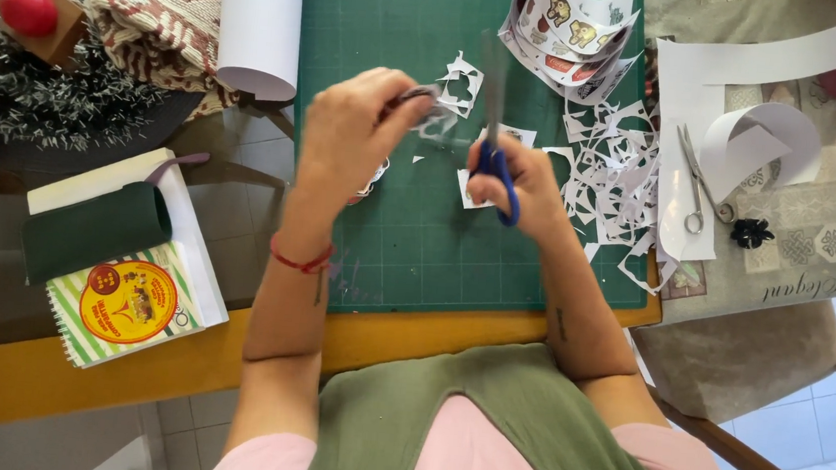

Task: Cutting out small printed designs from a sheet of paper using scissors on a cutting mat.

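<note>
My left hand (pixel 352 130) pinches a small printed paper cutout (pixel 426 106) above the green cutting mat (pixel 387 252). Blue-handled scissors (pixel 493 161) sit in my right hand (pixel 531 184), fingers through the loops and blades pointing up toward the cutout. The blades are blurred by motion. White paper scraps (pixel 612 171) lie scattered on the mat to the right of my hands. A stack of printed sticker sheets (pixel 568 28) curls at the mat's top right.
Small metal scissors (pixel 696 182) lie on white paper at the right, beside a curled paper strip (pixel 758 142). A rolled white sheet (pixel 261 24) lies left of the mat. A spiral notebook (pixel 129 307) with a dark green roll (pixel 95 230) sits at the left.
</note>
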